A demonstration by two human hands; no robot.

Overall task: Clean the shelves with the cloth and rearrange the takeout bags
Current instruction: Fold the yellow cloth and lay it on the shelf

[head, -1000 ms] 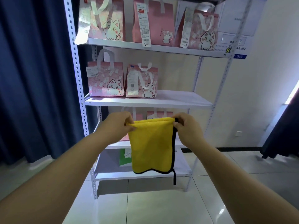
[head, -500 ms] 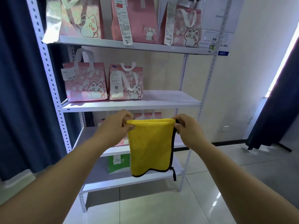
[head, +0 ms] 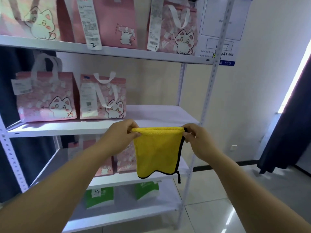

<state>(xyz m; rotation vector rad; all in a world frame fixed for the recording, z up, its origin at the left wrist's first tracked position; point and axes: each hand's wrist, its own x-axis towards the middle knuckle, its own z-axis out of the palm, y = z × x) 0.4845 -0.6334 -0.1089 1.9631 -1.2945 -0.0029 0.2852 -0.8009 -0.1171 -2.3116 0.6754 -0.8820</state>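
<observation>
Hands hold a yellow cloth (head: 157,151) up before the white shelf rack (head: 206,105). Left hand (head: 121,137) and right hand (head: 196,140) each pinch a top corner, the cloth hanging folded. Pink cat bags (head: 46,98) stand behind.

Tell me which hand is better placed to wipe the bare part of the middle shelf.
Probably the right hand. It and the left hand each pinch a top corner of the yellow cloth, but the middle shelf is bare on its side; pink bags stand further left.
</observation>
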